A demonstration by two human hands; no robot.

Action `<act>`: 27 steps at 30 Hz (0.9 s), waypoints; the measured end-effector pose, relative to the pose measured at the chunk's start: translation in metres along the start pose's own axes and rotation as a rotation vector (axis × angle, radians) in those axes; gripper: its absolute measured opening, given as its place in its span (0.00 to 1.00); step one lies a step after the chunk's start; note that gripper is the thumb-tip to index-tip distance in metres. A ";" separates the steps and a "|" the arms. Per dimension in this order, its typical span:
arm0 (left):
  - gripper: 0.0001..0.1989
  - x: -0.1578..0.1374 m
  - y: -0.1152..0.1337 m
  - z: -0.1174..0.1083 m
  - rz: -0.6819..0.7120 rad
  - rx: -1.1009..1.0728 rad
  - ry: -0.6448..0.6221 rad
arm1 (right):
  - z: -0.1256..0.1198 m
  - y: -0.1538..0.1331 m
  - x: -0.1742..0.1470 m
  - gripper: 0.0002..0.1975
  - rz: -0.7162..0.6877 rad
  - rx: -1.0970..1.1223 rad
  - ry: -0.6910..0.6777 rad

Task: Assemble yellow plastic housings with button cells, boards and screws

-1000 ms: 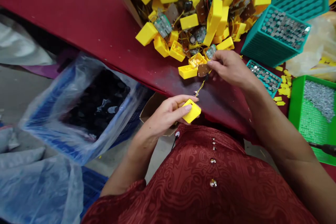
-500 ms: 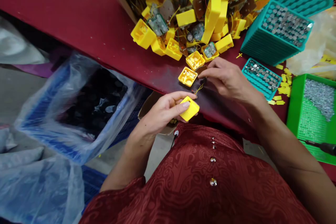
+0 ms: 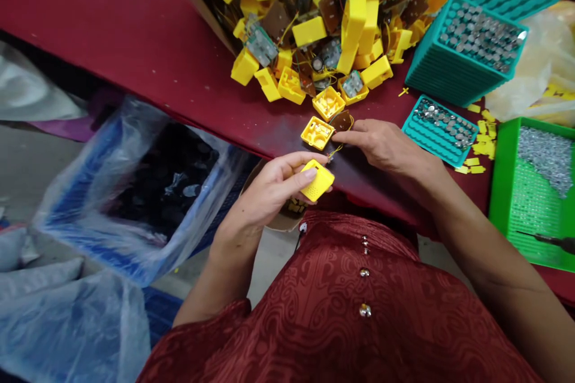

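Note:
My left hand grips a small yellow plastic case, its thumb on the face with small holes. Thin yellow wires run from this case up to a brown circuit board. My right hand is just right of the board, palm down. Its index finger stretches to the right edge of an open yellow half-case, and nothing shows in its grasp; its thumb is hidden. A second open half-case lies behind the first.
A heap of yellow cases and boards spills from a carton at the back. Right are stacked teal trays, a single teal tray of metal discs, and a green bin with a screwdriver. A plastic-lined blue crate stands left.
My right index finger has straightened toward the half-case, and the brown board now shows more plainly beside it. My left hand keeps the yellow case. The whole view has shifted slightly.

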State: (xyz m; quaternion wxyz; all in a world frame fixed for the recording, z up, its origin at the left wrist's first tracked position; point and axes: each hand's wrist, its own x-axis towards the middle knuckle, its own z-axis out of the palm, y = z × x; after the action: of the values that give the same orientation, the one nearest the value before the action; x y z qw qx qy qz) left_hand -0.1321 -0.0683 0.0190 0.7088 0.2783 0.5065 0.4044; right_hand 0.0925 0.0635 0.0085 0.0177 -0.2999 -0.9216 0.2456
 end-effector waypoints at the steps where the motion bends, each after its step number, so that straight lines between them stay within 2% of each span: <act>1: 0.26 0.000 0.000 0.000 -0.001 0.002 0.006 | 0.000 -0.001 0.001 0.22 0.021 -0.012 0.002; 5: 0.25 0.001 0.003 0.000 0.012 0.011 0.019 | 0.003 0.004 0.003 0.17 0.142 -0.094 0.076; 9: 0.25 0.004 0.007 -0.001 0.022 0.015 0.018 | 0.000 0.018 0.003 0.12 0.174 -0.113 0.157; 12: 0.25 0.004 0.009 0.001 0.014 -0.031 0.005 | -0.006 0.017 -0.001 0.15 0.286 -0.151 0.219; 14: 0.26 0.004 0.010 0.003 0.004 -0.073 -0.011 | -0.007 0.009 -0.007 0.18 0.285 -0.145 0.231; 17: 0.27 0.003 0.011 0.007 -0.013 -0.103 -0.016 | 0.003 -0.004 -0.011 0.16 0.153 -0.069 0.229; 20: 0.28 0.001 0.015 0.011 -0.011 -0.104 -0.003 | 0.016 -0.010 -0.012 0.14 0.108 -0.019 0.244; 23: 0.32 0.000 0.016 0.017 0.015 -0.102 0.013 | 0.015 -0.011 -0.022 0.13 0.133 0.128 0.324; 27: 0.39 0.007 0.007 0.033 0.008 -0.091 -0.010 | 0.002 -0.014 -0.058 0.12 0.281 0.299 0.511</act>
State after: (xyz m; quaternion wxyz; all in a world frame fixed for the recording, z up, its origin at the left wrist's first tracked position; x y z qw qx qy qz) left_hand -0.1015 -0.0586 0.0319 0.7218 0.2500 0.4829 0.4282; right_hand 0.1316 0.0200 0.0200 0.2580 -0.4699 -0.7909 0.2950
